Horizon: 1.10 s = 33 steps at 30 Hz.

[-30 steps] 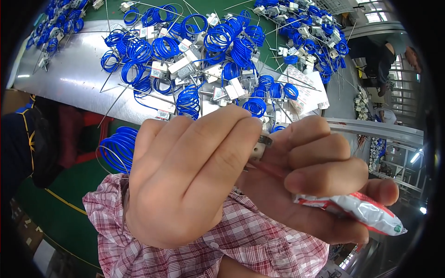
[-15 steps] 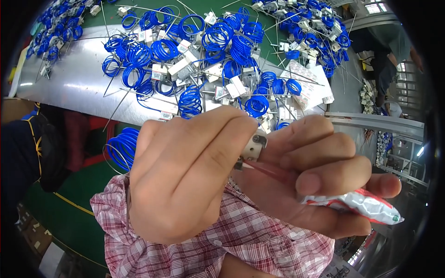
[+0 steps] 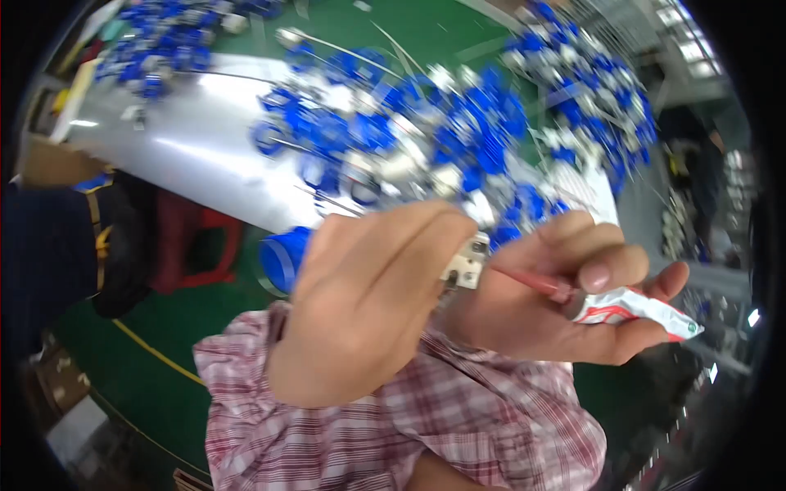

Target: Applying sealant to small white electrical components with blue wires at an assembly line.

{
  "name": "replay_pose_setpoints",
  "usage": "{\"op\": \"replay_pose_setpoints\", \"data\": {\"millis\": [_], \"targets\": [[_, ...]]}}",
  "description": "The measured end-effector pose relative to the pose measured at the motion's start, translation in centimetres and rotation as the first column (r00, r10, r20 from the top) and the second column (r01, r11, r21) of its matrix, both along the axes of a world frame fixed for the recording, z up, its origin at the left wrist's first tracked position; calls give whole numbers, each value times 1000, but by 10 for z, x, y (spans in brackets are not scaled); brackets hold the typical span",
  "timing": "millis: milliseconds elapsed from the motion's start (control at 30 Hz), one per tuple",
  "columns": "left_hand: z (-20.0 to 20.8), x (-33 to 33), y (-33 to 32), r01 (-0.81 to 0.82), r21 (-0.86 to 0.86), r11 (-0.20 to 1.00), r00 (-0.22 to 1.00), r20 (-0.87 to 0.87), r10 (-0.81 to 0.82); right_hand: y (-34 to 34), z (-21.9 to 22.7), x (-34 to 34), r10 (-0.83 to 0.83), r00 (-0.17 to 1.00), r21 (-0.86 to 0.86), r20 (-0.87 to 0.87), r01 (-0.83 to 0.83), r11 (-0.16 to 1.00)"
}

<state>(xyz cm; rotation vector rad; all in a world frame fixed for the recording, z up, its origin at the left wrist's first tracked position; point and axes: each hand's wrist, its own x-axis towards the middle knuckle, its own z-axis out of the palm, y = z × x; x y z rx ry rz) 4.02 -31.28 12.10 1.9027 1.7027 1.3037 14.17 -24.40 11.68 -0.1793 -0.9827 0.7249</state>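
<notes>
Just right of the frame's centre, I see the left hand (image 3: 364,299) pinching a white block (image 3: 467,266) while the right hand (image 3: 532,315), gripping a red-and-white tube (image 3: 643,313), has drawn the red nozzle (image 3: 536,282) back, seemingly leaving the block clear.

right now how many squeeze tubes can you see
1: the white-and-red tube in the right hand, its red tip toward the white block in the left hand. Others may be hidden.

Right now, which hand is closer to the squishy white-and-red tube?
The right hand: its fingers are wrapped around the white-and-red squeeze tube. The left hand is away to the tube's left, holding a small white connector block.
</notes>
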Motion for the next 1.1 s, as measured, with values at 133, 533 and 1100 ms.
{"op": "replay_pose_setpoints", "data": {"millis": [133, 533, 1100], "targets": [[-5, -50, 20, -172, -19, 985, 982, -86, 170, 18, 2, 11, 15, 994, -155, -104, -31, 987], [16, -425, 205, -362, 664, 655, 199, -631, 750, 55, 16, 2, -235, 958, -255, -165, 189, 948], [-167, -256, 277, -176, -619, 765, 772, -569, -283, 31, 17, 40, 68, 959, -181, -274, -121, 976]]}}
